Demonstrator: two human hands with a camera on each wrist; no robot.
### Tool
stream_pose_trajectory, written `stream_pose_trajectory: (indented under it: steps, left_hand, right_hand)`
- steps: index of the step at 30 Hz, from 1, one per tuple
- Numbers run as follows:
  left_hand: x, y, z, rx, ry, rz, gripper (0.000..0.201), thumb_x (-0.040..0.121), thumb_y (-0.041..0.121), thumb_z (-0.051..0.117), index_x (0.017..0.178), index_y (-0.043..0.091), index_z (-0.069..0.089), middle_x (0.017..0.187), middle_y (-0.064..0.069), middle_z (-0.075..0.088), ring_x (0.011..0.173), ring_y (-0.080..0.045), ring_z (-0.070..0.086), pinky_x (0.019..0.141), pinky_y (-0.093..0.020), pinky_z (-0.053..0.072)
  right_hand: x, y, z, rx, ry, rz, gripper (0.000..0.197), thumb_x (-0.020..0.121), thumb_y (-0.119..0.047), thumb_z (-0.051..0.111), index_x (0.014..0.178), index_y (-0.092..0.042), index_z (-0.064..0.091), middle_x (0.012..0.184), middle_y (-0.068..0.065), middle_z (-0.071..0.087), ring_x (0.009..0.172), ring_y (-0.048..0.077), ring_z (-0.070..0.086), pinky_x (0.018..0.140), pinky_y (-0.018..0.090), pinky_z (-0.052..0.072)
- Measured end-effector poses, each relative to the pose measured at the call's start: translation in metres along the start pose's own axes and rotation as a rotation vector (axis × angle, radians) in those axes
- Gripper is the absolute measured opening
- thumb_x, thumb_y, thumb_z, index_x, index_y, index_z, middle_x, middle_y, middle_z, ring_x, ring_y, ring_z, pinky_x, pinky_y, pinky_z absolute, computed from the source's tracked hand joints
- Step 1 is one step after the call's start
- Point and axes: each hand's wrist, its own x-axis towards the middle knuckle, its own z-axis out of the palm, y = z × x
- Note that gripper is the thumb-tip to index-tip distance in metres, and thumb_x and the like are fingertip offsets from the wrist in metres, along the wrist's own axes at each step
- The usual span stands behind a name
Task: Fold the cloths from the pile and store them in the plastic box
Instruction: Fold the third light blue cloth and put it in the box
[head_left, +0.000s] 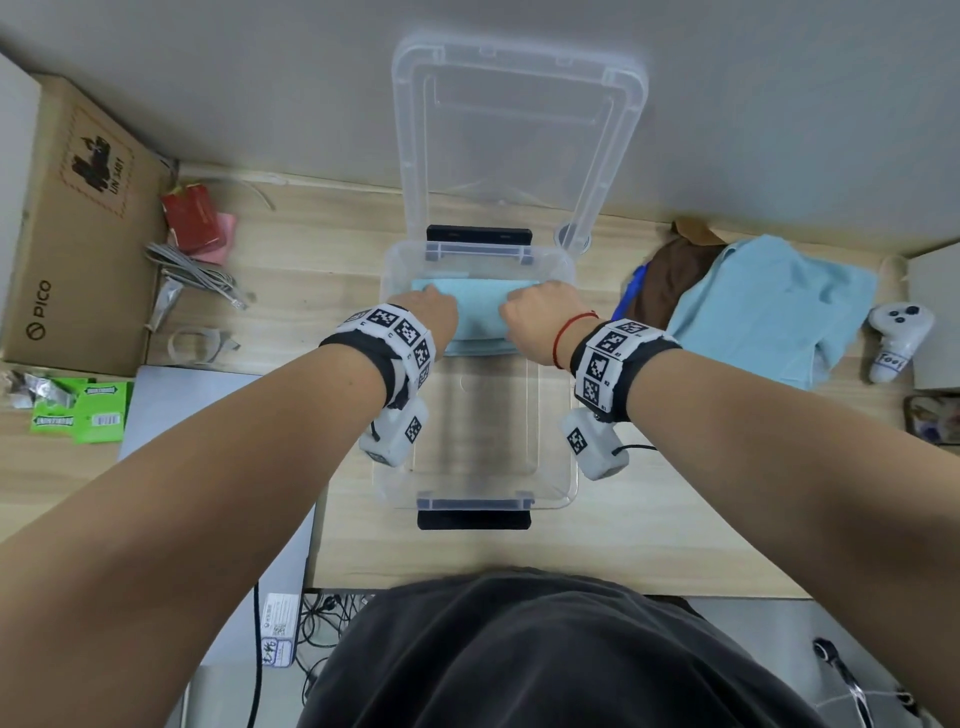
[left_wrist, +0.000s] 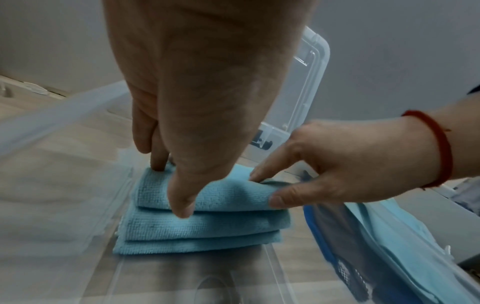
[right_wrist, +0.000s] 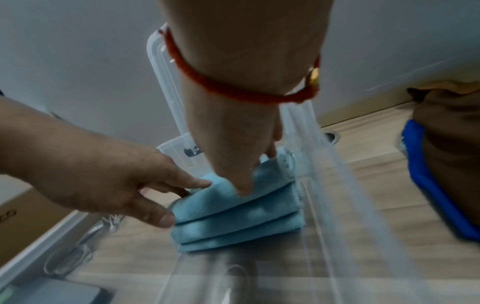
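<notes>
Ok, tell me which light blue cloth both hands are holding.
The folded one on top of the stack inside the box. Left hand and right hand pinch its ends; the unfolded one lies outside, untouched.

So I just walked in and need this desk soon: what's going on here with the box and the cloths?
A person is putting a folded light blue cloth into the clear plastic box, on top of two folded ones at its far end. The left hand and right hand each pinch one end of it. The lid stands open against the wall. A pile of unfolded cloths waits on the desk to the right of the box.
</notes>
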Motion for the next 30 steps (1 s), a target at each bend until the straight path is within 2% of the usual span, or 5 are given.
stream_pose_trajectory:
  steps: [4, 10, 19, 25, 30]
  left_hand:
    - [0.0, -0.003, 0.002, -0.001, 0.024, 0.037, 0.039, 0.088, 0.014, 0.06, 0.124, 0.009, 0.045, 0.116, -0.01, 0.049, 0.077, -0.024, 0.05, 0.056, -0.033, 0.04]
    - [-0.004, 0.001, -0.011, 0.056, 0.054, 0.045, 0.017, 0.087, 0.008, 0.056, 0.102, 0.01, 0.062, 0.089, -0.005, 0.057, 0.074, -0.023, 0.054, 0.058, -0.031, 0.043]
    - [-0.008, 0.007, -0.003, -0.015, 0.066, 0.057, 0.031, 0.089, 0.005, 0.051, 0.116, 0.013, 0.065, 0.112, -0.007, 0.065, 0.078, -0.024, 0.052, 0.062, -0.03, 0.043]
    - [-0.013, 0.009, -0.016, -0.109, 0.155, 0.006, 0.031, 0.091, 0.008, 0.055, 0.119, 0.015, 0.065, 0.116, -0.01, 0.063, 0.098, -0.029, 0.063, 0.076, -0.035, 0.052]
    - [-0.014, 0.031, -0.061, -0.339, 0.332, 0.028, 0.027, 0.089, 0.019, 0.05, 0.104, 0.029, 0.071, 0.108, -0.001, 0.068, 0.098, -0.028, 0.063, 0.076, -0.035, 0.052]
  right_hand:
    - [-0.011, 0.004, 0.003, -0.088, -0.035, -0.044, 0.022, 0.095, -0.027, 0.046, 0.074, -0.021, 0.051, 0.084, 0.002, 0.064, 0.074, 0.023, 0.055, 0.081, 0.035, 0.036]
    - [-0.02, 0.009, 0.003, -0.157, 0.026, -0.052, 0.02, 0.088, -0.02, 0.047, 0.076, -0.022, 0.063, 0.075, -0.003, 0.063, 0.075, 0.022, 0.048, 0.096, 0.039, 0.034]
    - [-0.026, 0.011, 0.008, -0.247, -0.124, 0.036, 0.032, 0.091, -0.033, 0.037, 0.104, -0.03, 0.067, 0.108, -0.004, 0.067, 0.121, 0.028, 0.046, 0.113, 0.061, -0.005]
    - [-0.043, 0.029, 0.003, -0.024, 0.205, 0.036, 0.022, 0.085, -0.019, 0.047, 0.089, -0.021, 0.069, 0.093, -0.001, 0.065, 0.106, 0.027, 0.053, 0.113, 0.053, 0.016]
    - [-0.069, 0.057, -0.006, 0.364, 0.461, 0.182, 0.027, 0.088, -0.014, 0.048, 0.109, -0.015, 0.065, 0.111, 0.006, 0.061, 0.106, 0.029, 0.053, 0.087, 0.039, 0.042]
